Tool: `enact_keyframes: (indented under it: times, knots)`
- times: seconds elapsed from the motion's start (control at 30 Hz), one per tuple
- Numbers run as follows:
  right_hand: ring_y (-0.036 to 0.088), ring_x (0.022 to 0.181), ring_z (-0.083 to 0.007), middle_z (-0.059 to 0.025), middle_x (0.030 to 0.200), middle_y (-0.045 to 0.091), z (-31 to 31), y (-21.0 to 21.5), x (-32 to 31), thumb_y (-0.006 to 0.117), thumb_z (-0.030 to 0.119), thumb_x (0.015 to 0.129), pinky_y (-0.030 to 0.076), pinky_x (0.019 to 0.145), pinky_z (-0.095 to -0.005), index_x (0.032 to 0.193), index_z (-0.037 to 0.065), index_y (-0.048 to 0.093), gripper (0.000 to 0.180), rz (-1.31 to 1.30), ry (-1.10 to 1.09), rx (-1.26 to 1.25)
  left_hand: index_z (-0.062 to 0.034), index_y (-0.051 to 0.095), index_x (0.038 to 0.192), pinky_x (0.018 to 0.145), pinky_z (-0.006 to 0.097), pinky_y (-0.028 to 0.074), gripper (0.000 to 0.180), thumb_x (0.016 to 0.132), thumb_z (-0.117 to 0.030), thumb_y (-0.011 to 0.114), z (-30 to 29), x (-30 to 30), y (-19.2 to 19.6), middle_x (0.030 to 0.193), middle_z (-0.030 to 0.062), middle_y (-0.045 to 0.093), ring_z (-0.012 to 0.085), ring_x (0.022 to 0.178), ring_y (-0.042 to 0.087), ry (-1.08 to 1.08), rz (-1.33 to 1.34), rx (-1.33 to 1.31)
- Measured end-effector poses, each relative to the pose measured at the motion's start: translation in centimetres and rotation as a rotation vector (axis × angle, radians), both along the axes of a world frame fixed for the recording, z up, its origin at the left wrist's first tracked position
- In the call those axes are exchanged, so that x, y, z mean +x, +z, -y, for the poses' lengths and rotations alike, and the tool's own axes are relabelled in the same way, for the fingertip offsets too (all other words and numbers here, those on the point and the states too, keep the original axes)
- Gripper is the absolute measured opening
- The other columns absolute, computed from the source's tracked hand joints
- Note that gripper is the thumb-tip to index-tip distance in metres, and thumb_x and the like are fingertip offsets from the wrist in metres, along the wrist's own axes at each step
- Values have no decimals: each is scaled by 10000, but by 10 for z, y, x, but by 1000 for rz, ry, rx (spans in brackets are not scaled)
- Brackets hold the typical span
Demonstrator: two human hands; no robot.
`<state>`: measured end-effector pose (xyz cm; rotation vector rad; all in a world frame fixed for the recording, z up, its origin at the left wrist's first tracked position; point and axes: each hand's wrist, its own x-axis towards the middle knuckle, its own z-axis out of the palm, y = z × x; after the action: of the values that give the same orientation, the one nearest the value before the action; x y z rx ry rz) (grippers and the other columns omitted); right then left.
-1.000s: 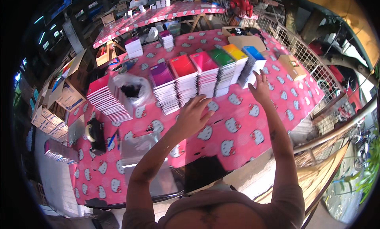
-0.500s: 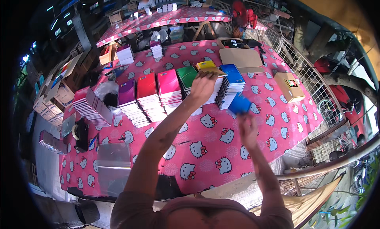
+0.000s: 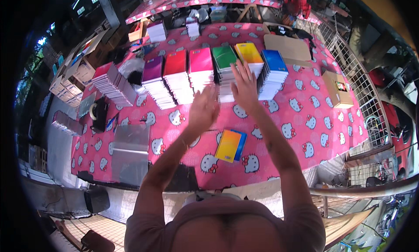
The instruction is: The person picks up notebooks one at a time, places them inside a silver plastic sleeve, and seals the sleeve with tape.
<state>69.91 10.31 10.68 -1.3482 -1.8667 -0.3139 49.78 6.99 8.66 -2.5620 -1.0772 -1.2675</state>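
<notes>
A row of tall notebook stacks runs across the table: a purple stack, a red stack, a pink stack, a green stack, a yellow stack and a blue stack. In front of me, a loose yellow notebook lies partly over a loose blue notebook. My right hand reaches to the green and yellow stacks with fingers stretched out, holding nothing. Somewhat blurred, my left hand hovers before the pink stack, empty with its fingers extended.
Clear plastic sheets and a black tape dispenser lie at the left. More notebooks are piled behind them. A small cardboard box stands at the right, a flat cardboard piece farther back, and a wire fence along the side.
The yellow and blue notebooks now lie overlapped on the table, released from my hands. My right hand has moved forward to the stacks; my left has come back and leftward. The view has shifted.
</notes>
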Motion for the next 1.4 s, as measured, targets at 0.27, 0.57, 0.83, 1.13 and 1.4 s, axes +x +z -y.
enact_keyframes:
  times: [0.27,0.57,0.83,1.13,1.4]
  knots:
    - [606,946,-245,-59,1014,585,37,3,3,664,102,851,473,895,-484,1178,117,672,328,85,137,268,-61,599,1319,1087,551,401,471,849,-24,603,-83,-56,50,1265,151,650,310,1152,631,213,-364,6]
    - [595,1098,-243,-34,1079,607,225,-139,-18,735,152,804,415,997,-473,1172,179,661,376,-43,240,-462,-46,665,1190,605,328,550,337,856,-6,646,73,-38,32,839,104,680,225,714,682,-203,40,-315]
    - [615,1139,-285,-87,1197,633,123,-92,3,737,179,816,421,1014,-504,1229,146,626,428,508,526,-666,-20,663,875,475,293,458,71,882,-88,679,49,-27,54,601,84,618,164,478,600,-186,106,-474]
    - [607,1060,-331,-136,1104,630,184,-127,1,754,205,830,486,901,-447,1121,39,595,372,-291,-235,-624,-54,639,748,582,501,520,557,929,-572,544,74,24,0,663,162,649,361,626,675,70,-392,-633]
    - [554,1172,-375,-181,1218,601,93,-71,-6,683,125,855,450,975,-482,1232,39,595,396,-470,-21,-184,-80,563,1312,737,466,547,417,927,-217,645,14,0,-18,1051,180,680,375,855,669,69,125,-348]
